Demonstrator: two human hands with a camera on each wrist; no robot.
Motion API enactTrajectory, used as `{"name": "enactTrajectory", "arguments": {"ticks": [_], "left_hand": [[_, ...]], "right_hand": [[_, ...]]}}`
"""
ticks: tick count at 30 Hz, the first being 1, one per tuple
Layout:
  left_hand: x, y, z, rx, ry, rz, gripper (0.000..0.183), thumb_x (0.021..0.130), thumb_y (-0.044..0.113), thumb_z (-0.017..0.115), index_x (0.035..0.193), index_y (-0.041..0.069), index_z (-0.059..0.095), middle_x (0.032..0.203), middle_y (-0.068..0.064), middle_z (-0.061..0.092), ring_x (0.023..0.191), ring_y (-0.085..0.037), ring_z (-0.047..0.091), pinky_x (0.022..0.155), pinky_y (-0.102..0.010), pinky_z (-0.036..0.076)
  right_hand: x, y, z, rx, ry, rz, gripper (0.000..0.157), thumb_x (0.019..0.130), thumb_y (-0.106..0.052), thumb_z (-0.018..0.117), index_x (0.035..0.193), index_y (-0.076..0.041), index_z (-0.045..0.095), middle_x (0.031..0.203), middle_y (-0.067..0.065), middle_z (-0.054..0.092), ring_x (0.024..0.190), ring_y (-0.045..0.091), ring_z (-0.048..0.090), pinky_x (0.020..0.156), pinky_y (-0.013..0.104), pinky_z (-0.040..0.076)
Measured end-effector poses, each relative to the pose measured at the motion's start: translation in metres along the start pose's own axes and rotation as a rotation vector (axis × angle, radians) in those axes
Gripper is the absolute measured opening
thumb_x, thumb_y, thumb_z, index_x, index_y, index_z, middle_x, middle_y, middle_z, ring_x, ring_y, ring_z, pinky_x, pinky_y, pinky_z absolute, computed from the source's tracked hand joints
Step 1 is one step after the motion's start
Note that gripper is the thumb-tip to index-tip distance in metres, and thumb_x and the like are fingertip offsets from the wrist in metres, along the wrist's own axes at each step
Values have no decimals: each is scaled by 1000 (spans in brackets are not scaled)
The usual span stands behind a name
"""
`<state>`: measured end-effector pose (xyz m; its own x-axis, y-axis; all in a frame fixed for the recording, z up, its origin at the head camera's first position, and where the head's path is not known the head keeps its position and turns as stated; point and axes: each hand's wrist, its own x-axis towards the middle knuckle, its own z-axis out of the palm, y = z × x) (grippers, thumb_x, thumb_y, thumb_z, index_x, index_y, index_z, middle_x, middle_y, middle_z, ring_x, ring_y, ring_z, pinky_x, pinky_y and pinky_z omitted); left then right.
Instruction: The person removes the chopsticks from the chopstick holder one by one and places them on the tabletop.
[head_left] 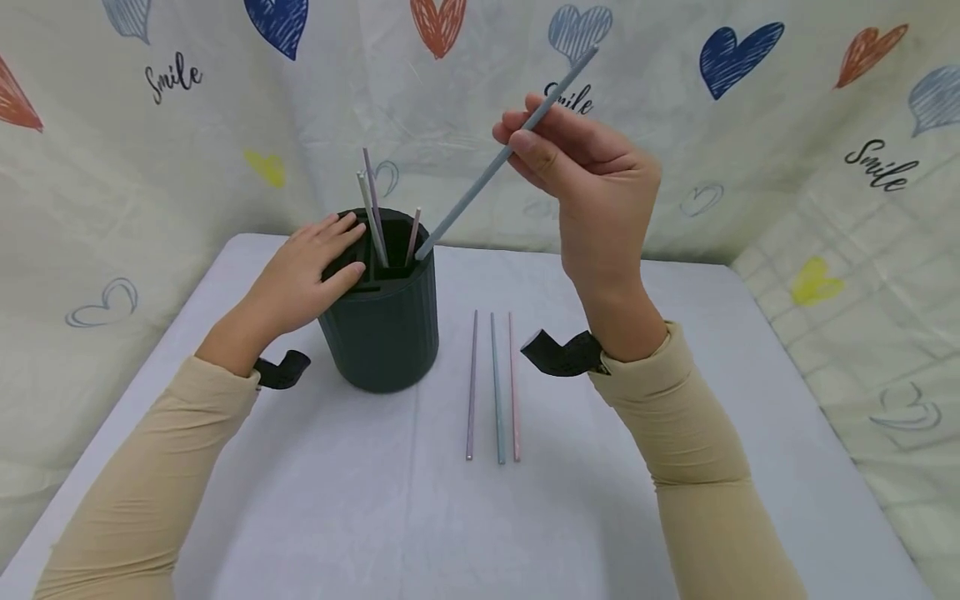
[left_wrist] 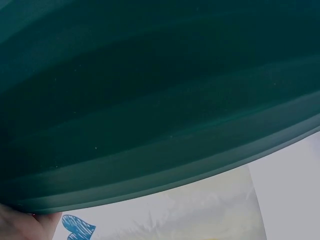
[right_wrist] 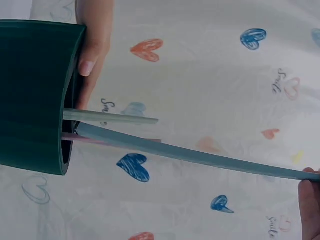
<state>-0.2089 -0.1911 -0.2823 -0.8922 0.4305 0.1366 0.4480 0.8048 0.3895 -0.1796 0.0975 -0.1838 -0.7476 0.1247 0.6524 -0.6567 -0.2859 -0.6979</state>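
Observation:
My right hand [head_left: 592, 167] pinches a long blue-grey stick [head_left: 480, 179] between thumb and fingers, high over the table. The stick slants down to the left, its lower end right at the rim of a dark green ribbed holder [head_left: 382, 333]. Fingers fairly straight, my left hand [head_left: 307, 271] rests on the left part of the holder's top. Several thin sticks stand inside the holder, among them a silvery stick [head_left: 371, 217] and a pink stick [head_left: 413, 237]. The left wrist view is mostly filled by the holder's ribbed wall [left_wrist: 160, 110].
On the white table [head_left: 330, 500], a purple stick [head_left: 472, 387], a light blue stick [head_left: 498, 392] and a pink stick [head_left: 514, 387] lie side by side, right of the holder. Behind hangs a pale cloth [head_left: 480, 108] printed with hearts.

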Motion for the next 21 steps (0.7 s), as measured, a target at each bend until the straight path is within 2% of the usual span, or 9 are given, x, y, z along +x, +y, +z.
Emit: {"name": "enactTrajectory", "arguments": {"ticks": [3,8,11,13,21], "left_hand": [[0,0,0,1,-1,1,61,105,38,42,157,9,28,167,-12,20,156,-33,11,128,-52,6],[1,1,-1,2,-5,2,62,105,39,42,158,9,28,167,-12,20,156,-33,11,128,-53,7],[2,1,-1,4,-5,2,62,105,39,42,158,9,28,167,-11,20,156,-33,11,128,-54,7],[3,1,-1,5,-5,3,62,105,39,42,158,9,28,167,-12,20,156,-33,11,128,-54,7],[1,0,-1,2,-2,4,62,105,38,42,157,9,28,166,-12,21,156,-33,11,128,-52,7]], "right_hand": [[2,-7,-8,77,52,66,26,80,15,72,106,13,72,88,13,77,85,27,77,83,36,61],[4,-9,-29,150,78,156,28,78,14,74,106,12,73,87,17,77,83,28,77,81,36,61],[3,-4,-43,101,70,165,27,79,11,75,107,11,73,86,16,77,79,27,77,79,36,62],[2,1,-51,77,62,206,27,79,11,76,106,11,73,85,16,77,77,26,77,77,36,62],[-12,33,-89,-71,-31,498,15,83,2,77,97,-1,79,84,7,78,78,19,77,79,29,62]]}}
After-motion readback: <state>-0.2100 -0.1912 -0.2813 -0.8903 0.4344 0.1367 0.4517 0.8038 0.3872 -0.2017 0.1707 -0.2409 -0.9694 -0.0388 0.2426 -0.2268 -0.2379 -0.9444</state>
